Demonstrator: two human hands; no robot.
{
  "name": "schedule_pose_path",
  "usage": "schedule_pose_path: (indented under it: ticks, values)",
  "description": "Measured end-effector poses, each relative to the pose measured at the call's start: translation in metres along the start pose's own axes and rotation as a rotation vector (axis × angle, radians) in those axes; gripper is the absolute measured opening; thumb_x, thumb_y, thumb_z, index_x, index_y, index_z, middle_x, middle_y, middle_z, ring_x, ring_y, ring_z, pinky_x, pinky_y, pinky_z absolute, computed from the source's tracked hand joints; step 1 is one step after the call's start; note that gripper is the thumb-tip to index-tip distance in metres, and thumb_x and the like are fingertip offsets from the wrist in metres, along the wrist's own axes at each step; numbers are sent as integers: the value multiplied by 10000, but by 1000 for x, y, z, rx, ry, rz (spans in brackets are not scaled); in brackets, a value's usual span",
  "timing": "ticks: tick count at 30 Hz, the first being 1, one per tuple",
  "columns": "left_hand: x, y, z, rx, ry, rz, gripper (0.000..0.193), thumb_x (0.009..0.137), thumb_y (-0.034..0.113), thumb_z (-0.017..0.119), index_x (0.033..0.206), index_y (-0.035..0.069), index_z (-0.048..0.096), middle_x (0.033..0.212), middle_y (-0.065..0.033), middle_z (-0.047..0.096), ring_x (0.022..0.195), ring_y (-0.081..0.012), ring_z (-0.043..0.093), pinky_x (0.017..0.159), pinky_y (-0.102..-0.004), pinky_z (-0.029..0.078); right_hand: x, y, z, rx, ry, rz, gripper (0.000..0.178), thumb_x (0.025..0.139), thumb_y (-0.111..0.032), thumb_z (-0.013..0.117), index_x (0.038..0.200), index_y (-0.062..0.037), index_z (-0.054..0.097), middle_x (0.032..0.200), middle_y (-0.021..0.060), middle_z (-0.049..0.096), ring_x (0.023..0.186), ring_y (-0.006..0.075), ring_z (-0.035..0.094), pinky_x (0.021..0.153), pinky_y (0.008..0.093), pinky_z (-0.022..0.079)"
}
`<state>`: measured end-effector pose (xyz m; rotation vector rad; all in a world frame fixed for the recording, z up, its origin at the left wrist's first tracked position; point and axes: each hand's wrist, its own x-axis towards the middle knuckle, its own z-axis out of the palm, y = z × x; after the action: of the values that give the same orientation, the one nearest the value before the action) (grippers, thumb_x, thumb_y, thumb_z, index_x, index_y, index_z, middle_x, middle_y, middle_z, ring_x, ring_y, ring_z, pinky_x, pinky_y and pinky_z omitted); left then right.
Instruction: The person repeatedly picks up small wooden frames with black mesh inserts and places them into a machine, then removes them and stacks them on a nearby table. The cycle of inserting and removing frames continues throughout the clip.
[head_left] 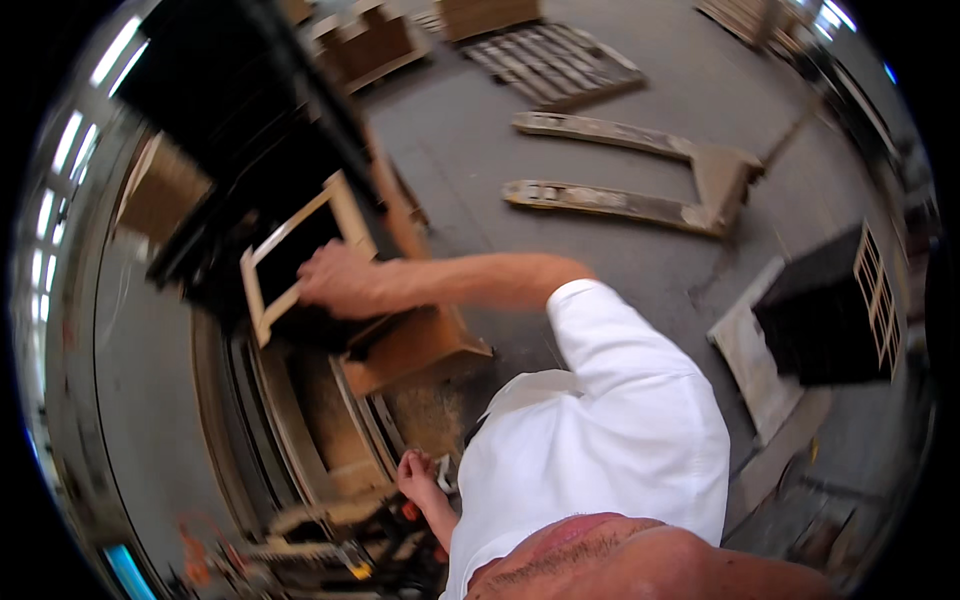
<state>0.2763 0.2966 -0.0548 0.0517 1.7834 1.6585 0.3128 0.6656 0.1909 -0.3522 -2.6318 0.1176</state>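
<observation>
My right hand [345, 282] reaches across to the left, its fingers curled over the near bar of a light wooden frame [352, 218]. The frame is rectangular and tilted, with a black area inside it and dark material around it. My left hand [418, 474] is low beside my body, fingers bent together. Whether it holds anything is too small and blurred to make out. A pale curved piece [445, 472] shows right next to it. Below the frame stands an orange-brown wooden panel [415, 350].
Long boards and rails [285, 420] lie at the left above a cluttered pile of tools [330, 555]. A pallet jack [640, 170] stands on the grey floor, with a wooden pallet [555, 60] beyond. At right is a black box with a wooden lattice [825, 310].
</observation>
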Motion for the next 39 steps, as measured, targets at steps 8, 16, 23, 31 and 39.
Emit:
schedule_pose_path:
  ticks: [8, 16, 23, 31, 39]
  values:
    - [41, 12, 33, 181, -164, -74, 267, 939, 193, 614, 1144, 21, 598, 992, -53, 642, 847, -179, 636, 726, -297, 526, 1, 5, 4, 84, 53, 34, 158, 739, -85, 669, 888, -43, 634, 812, 130, 656, 840, 303, 606, 743, 425, 428]
    - [41, -47, -49, -1, -115, -148, 201, 924, 188, 636, 1042, 26, 625, 872, -43, 632, 752, -132, 597, 636, -254, 489, 30, -8, 16, 54, 66, -50, 153, 623, -91, 669, 771, -125, 650, 781, 34, 637, 855, 263, 580, 747, 406, 454]
    - [-1, 40, -92, 129, 418, 244, 255, 954, 212, 609, 1088, -5, 624, 865, -47, 662, 712, -96, 600, 634, -235, 498, 46, -67, 4, 331, 282, -445, 263, 697, -1, 659, 950, -71, 647, 1007, 73, 658, 961, 284, 589, 770, 390, 480]
    - [20, 128, -236, -467, 1106, 571, 275, 982, 237, 554, 1091, -6, 625, 951, -73, 663, 839, -156, 649, 760, -296, 551, 59, -197, 12, 517, -15, -615, 327, 683, 67, 711, 980, -67, 681, 1031, 80, 674, 920, 296, 603, 788, 374, 499]
    - [115, 150, -476, -977, 866, 478, 856, 976, 468, 481, 1523, 92, -59, 1574, -196, -5, 1462, -350, 25, 1207, -452, 109, 54, -268, 46, 581, -184, -560, 280, 706, 31, 714, 970, -58, 681, 1016, 77, 683, 896, 281, 605, 781, 371, 496]
